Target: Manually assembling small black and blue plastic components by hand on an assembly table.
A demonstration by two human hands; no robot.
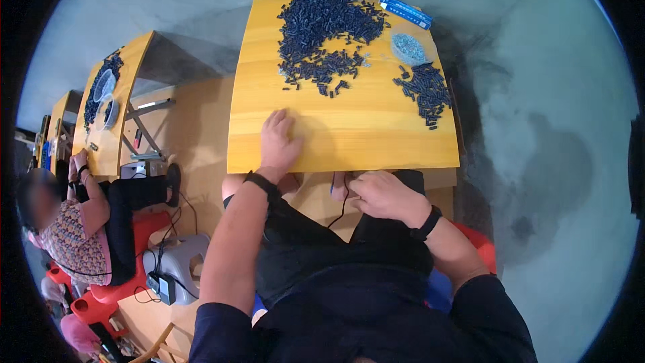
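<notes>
Flat on the yellow wooden table, near its front edge, rests my left hand, fingers stretched forward and thumb apart, holding nothing. My right hand is above my lap just in front of the table edge, its fingers curled together; what they hold, if anything, is hidden. A large heap of small black cylindrical parts covers the far middle of the table. A smaller pile of black parts lies at the right side. Behind that pile, a clear tub holds many tiny silvery pieces.
A long blue pack with a dark cord lies at the far right corner. To the left, a person sits on a red stool at another table bearing black parts and tubs. A grey stool with cables stands between us.
</notes>
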